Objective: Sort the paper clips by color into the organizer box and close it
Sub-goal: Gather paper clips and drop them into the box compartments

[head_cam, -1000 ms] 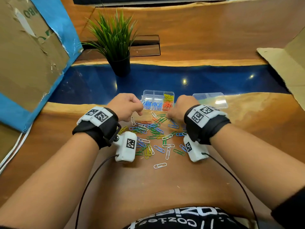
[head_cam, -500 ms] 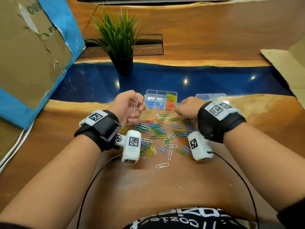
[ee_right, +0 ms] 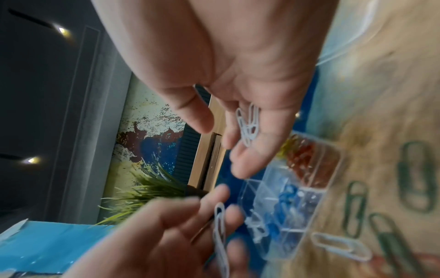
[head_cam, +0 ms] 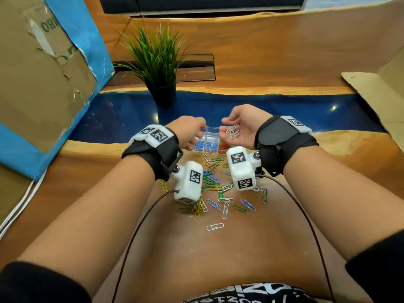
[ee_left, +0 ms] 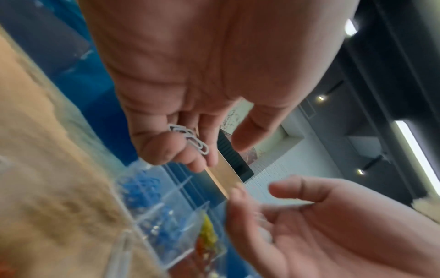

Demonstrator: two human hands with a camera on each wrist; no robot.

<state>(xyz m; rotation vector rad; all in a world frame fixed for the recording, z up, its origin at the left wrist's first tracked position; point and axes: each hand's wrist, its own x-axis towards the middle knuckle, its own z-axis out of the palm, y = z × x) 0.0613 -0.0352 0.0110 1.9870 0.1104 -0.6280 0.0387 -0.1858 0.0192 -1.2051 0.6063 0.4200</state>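
Our right hand (head_cam: 238,130) cups white clips (head_cam: 233,131) loosely, left hand (ee_left: 181,105) pinches more; tilting could spill them outside the box (head_cam: 211,142).

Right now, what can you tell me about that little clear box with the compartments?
The organizer box is a small clear plastic tray split by thin walls into compartments. It lies open on the wooden table, just beyond the loose clips. Blue clips fill the near left and middle cells, red the near right, yellow behind the red. Both hands hover over it; neither visibly touches it.
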